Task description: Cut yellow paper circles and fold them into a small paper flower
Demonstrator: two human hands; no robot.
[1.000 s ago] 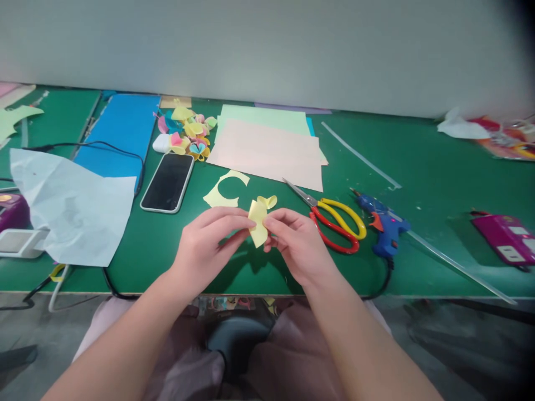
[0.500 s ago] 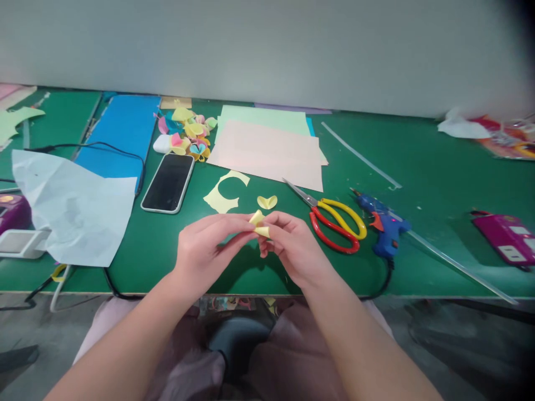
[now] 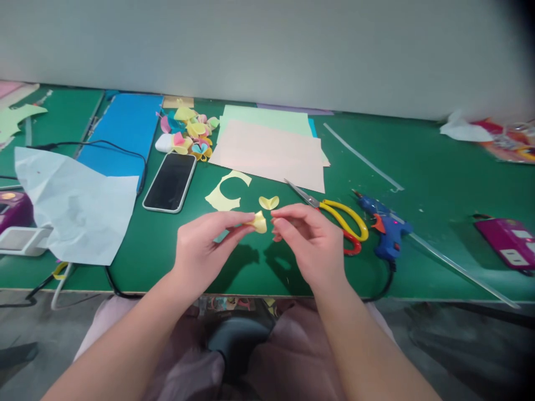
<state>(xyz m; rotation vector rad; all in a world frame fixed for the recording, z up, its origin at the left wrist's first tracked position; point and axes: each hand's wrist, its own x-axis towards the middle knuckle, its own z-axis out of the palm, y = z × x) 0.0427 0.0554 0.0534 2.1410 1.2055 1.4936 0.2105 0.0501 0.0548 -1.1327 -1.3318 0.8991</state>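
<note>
My left hand pinches a small folded yellow paper piece between thumb and fingertips, held above the green table. My right hand hovers just right of it, fingers loosely curled, not touching the paper. A yellow heart-shaped petal lies on the table just beyond the hands. A yellow paper offcut with a round notch lies to its left. Red-and-yellow scissors lie right behind my right hand.
A blue glue gun with its cable lies right of the scissors. A phone, a pile of coloured paper petals, pink and green sheets, blue sheet and crumpled white paper fill the left and back. A purple device sits far right.
The yellow paper went from an open strip held by both hands to a small folded piece. My right hand has let go and moved slightly right.
</note>
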